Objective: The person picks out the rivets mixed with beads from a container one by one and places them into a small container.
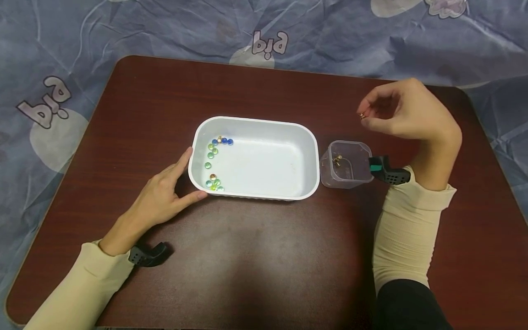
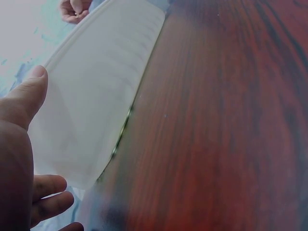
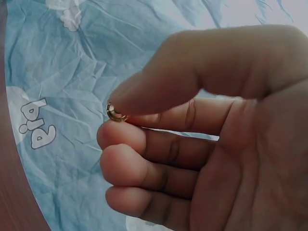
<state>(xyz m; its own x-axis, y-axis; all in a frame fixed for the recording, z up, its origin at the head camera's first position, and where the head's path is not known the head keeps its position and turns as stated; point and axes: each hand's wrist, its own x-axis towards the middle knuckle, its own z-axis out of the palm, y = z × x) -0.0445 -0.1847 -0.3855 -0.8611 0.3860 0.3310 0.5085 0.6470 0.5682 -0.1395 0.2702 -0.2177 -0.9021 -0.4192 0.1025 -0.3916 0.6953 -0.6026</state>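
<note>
A white oval-cornered tray (image 1: 255,158) stands mid-table with several glass marbles (image 1: 208,165) in blue, green and amber along its left side. Another small gold piece (image 1: 220,139) lies among the blue ones. My left hand (image 1: 158,195) touches the tray's left end, thumb and fingers spread at its rim. Above the table at the right, my right hand (image 1: 416,112) pinches a small gold metal piece (image 3: 115,113) between thumb and fingertips; its exact kind is hard to tell. Below that hand sits a clear plastic box (image 1: 350,178) holding a few gold pieces (image 1: 337,160).
The clear box stands close against the tray's right end. A dark red-brown wooden table (image 1: 247,252) carries everything. Beyond its rounded far edge hangs a crumpled blue-grey printed cloth (image 1: 321,41). Black wrist-camera mounts (image 1: 150,255) stick out beside both wrists.
</note>
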